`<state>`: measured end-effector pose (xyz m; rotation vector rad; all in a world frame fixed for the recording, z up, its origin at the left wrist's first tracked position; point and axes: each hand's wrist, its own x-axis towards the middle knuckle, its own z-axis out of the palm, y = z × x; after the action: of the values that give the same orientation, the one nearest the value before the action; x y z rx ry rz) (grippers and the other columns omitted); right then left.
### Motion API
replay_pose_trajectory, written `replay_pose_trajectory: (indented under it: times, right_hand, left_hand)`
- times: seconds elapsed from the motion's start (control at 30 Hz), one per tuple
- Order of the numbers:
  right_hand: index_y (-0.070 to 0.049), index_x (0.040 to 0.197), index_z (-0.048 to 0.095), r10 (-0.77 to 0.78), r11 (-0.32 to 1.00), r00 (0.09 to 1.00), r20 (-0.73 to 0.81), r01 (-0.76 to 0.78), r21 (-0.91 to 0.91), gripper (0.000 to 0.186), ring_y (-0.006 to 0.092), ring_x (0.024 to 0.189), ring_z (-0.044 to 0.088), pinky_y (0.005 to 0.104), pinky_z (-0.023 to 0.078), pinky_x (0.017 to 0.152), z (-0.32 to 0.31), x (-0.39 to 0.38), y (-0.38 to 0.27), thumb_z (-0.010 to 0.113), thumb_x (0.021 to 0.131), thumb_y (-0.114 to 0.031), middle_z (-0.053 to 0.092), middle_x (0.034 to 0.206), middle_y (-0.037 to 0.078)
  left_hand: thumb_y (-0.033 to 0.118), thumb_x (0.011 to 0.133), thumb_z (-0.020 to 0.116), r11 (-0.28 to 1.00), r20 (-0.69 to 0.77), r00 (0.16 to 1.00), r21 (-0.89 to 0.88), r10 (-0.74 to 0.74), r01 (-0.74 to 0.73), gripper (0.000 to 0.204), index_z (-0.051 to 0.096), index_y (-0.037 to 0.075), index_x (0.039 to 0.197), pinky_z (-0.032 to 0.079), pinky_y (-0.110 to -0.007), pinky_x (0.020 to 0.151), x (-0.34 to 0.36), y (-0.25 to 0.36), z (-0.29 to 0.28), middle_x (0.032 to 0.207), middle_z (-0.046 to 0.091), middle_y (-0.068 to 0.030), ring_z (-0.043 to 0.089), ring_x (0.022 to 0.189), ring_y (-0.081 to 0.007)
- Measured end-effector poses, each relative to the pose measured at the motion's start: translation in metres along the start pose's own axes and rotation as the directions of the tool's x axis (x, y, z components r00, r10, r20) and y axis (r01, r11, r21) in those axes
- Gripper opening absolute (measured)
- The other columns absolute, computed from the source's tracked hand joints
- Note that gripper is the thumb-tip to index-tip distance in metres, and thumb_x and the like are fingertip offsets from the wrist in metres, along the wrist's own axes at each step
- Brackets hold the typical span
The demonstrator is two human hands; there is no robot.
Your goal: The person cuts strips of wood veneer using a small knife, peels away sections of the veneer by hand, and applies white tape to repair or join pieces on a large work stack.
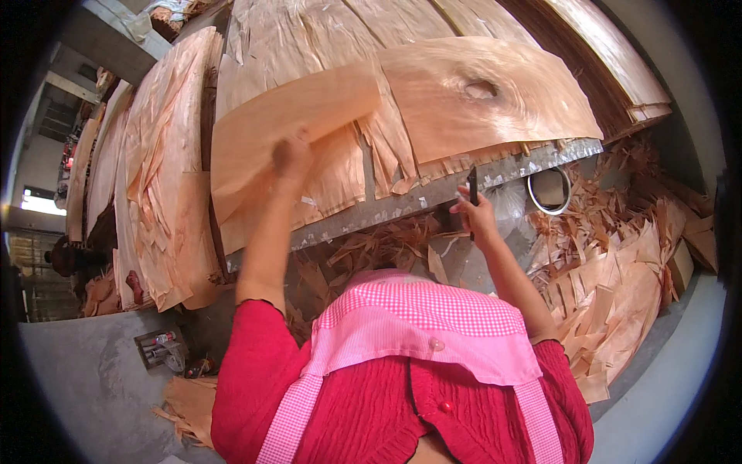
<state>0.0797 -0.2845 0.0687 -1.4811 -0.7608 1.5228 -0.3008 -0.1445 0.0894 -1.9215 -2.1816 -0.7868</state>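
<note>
A thin sheet of wood veneer (255,131) lies slanted over the left part of the worktable, its near edge raised and smeared by motion. My left hand (292,155) is blurred, with its fingers closed at that edge. In front of the table's edge, my right hand (478,216) is closed round a slim, dark, knife-like tool (473,189) pointing away from me. Another veneer sheet (440,100) with a dark-rimmed hole lies flat to the right. Torn veneer strips (394,158) sit between the two sheets.
Veneer stacks stand at left (166,155) and far right (595,54). The metal table edge (433,197) runs in front of me. Veneer scraps (610,286) heap on the floor at right, near a white-rimmed round object (550,191). A small device (164,349) sits at lower left.
</note>
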Motion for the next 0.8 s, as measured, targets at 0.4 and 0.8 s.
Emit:
replay_pose_trajectory:
  times: [0.4, 0.8]
  right_hand:
    - [-0.015, 0.113, 0.053, 0.036, 0.966, 0.953, -0.301, 0.044, 0.254, 0.031, 0.007, 0.067, 0.051, 0.0256, 0.041, 0.055, -0.03, 0.082, -0.033, 0.056, 0.082, -0.013, 0.056, 0.089, -0.003]
    - [-0.007, 0.111, 0.052, -0.032, 0.856, 0.901, -0.433, 0.249, 0.454, 0.027, 0.0087, 0.056, 0.051, 0.0225, 0.038, 0.045, -0.031, 0.104, -0.058, 0.049, 0.087, -0.02, 0.058, 0.078, -0.001]
  left_hand:
    - [0.042, 0.086, 0.033, 0.986, -0.546, 0.824, 0.147, 0.151, -0.083, 0.044, 0.06, 0.009, 0.096, 0.046, -0.047, 0.072, 0.331, -0.009, -0.188, 0.091, 0.062, -0.0177, 0.058, 0.086, -0.0392]
    - [0.017, 0.076, 0.055, -0.071, -0.497, -0.038, -0.046, 0.867, -0.996, 0.01, 0.058, 0.009, 0.082, 0.038, -0.042, 0.094, 0.13, 0.207, -0.074, 0.09, 0.059, -0.0071, 0.056, 0.092, -0.022]
